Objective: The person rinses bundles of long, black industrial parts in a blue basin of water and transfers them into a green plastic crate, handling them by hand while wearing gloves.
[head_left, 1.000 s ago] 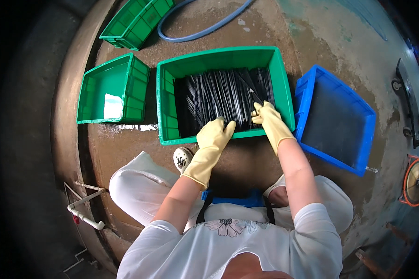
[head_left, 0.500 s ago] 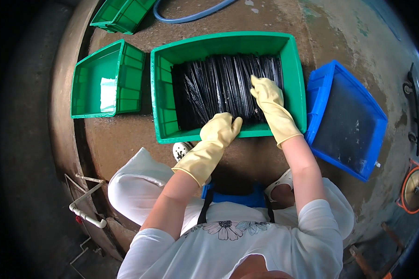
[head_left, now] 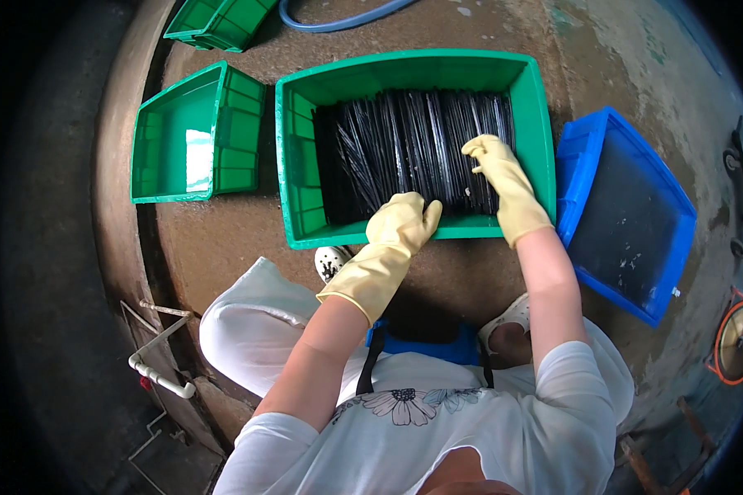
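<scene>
Packed wall to wall with black strips [head_left: 413, 153], the middle green crate [head_left: 293, 165], leaving only a thin gap along its left wall and open air above, where the left hand [head_left: 400, 227] and right hand [head_left: 495, 169] already sit. Bare floor [head_left: 223, 239] open before its near-left corner. Hemmed by an empty green crate [head_left: 235, 136] left and a blue crate [head_left: 582, 165] hard against the right.

left hand [head_left: 400, 227] slid nearer the crate [head_left: 293, 148] edge, right hand [head_left: 503, 177] raised

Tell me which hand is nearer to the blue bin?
Right. The right hand is in the green bin, near the wall beside the blue bin. The left hand is farther left, at the front wall.
</scene>
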Demonstrator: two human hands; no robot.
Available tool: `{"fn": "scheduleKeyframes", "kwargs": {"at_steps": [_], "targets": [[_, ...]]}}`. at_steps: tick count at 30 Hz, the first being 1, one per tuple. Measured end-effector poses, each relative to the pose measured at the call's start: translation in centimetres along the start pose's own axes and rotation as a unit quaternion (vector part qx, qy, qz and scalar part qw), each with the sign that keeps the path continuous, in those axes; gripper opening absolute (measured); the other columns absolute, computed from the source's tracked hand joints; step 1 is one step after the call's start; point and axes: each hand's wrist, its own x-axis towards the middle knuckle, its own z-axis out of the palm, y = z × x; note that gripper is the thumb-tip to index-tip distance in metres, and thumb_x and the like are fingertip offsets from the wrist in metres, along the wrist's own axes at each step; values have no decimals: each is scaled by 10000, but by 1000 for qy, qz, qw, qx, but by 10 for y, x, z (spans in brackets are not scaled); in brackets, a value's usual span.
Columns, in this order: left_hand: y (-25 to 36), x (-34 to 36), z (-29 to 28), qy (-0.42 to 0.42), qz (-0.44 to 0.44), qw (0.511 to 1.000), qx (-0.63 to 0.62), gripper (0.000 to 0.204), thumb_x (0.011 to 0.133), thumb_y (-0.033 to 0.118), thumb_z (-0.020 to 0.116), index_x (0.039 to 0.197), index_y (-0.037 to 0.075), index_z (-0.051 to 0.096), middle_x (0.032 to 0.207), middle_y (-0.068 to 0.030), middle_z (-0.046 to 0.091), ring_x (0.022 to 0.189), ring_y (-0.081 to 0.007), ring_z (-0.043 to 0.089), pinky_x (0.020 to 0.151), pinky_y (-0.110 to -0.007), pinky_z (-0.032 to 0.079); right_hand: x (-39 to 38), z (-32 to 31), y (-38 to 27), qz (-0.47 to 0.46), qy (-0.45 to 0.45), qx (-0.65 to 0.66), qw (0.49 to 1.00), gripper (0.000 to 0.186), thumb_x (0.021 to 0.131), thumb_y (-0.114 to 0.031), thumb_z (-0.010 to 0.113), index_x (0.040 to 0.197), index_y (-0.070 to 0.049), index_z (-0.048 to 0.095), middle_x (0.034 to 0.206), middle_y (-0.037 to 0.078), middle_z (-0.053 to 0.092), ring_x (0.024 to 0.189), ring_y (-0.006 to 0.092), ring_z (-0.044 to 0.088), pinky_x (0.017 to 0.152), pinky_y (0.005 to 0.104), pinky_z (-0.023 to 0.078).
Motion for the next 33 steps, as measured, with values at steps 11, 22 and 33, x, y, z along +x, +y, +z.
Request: {"fn": "scheduleKeyframes", "kwargs": {"at_steps": [11, 22, 33], "targets": [[-3, 1, 6, 36, 33, 999, 15, 490, 971, 516, 530, 934, 72, 736, 974, -151, 729, 943, -350, 708, 819, -457, 573, -194, -20, 5, 18, -400, -67, 914, 428, 819, -89, 757, 1227, 12, 674, 1047, 137, 755, 869, 184, 734, 745, 324, 593], [-7, 2, 13, 87, 61, 994, 11, 500, 971, 470, 542, 861, 23, 739, 838, -203, 713, 822, -383, 706, 759, -477, 570, -90, -10, -26, -163, -15, -425, 890, 281, 876, -229, 725, 1106, -75, 676, 1022, 116, 692, 931, 299, 684, 775, 394, 549], [4, 1, 5, 58, 53, 997, -1, 493, 968, 467, 535, 815, 47, 743, 827, -187, 722, 821, -378, 712, 752, -471, 577, -28, 26, -4, 85, -176, -515, 834, 311, 969, -286, 524, 941, -64, 739, 933, 118, 747, 899, 240, 707, 845, 397, 548]]}}
